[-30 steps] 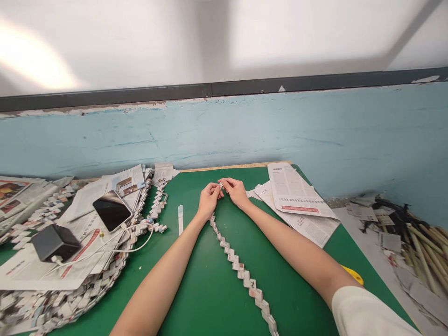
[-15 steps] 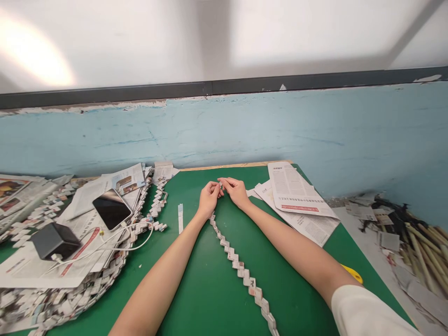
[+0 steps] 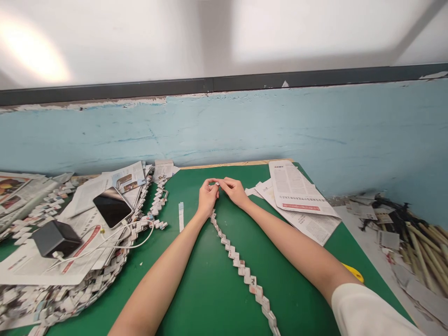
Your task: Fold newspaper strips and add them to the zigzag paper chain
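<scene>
A zigzag chain of folded newsprint (image 3: pixel 242 269) runs from the near edge of the green table (image 3: pixel 196 284) up to my hands. My left hand (image 3: pixel 209 196) is closed around its far end, which is mostly hidden by the fingers. My right hand (image 3: pixel 235 191) touches it from the right, thumb and forefinger pinched at a small white bit of paper between the two hands. A narrow paper strip (image 3: pixel 181 217) lies on the table left of my left forearm.
On the left are a phone (image 3: pixel 112 207), a black box (image 3: pixel 56 239), a white cable (image 3: pixel 140 243), newspapers and piled paper chains. Folded newspapers (image 3: pixel 297 189) lie at the back right, and a yellow object (image 3: pixel 353 272) sits beside my right forearm. Rolled paper tubes (image 3: pixel 425 249) are beyond the right edge.
The fingers of both hands have drawn closer together over the chain's end, and my left forefinger now reaches across toward my right hand. The view has shifted slightly.
</scene>
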`<state>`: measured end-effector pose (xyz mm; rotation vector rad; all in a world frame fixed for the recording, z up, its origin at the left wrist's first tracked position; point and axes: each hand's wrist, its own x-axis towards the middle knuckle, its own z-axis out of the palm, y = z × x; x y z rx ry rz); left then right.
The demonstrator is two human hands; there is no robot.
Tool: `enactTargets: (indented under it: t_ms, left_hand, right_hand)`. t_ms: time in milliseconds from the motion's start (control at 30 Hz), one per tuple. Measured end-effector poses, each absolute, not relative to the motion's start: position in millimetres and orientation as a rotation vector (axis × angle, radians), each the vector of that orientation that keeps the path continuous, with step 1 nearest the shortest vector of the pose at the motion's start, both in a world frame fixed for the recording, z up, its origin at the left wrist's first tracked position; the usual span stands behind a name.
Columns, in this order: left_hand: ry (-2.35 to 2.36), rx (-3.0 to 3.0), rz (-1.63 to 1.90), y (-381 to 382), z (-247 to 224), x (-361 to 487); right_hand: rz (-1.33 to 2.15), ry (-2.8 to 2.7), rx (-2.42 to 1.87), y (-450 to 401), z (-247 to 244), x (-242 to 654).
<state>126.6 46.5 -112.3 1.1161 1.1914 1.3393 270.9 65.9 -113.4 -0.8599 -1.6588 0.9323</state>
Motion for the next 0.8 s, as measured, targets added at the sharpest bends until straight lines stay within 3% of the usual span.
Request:
enactTargets:
  t_ms: [800]
  left_hand:
    - [1.040,1.095,1.330,47.8,-112.8,127.9]
  right_hand:
    - [1.197,-1.575,-0.822,65.3,-108.0,266.1]
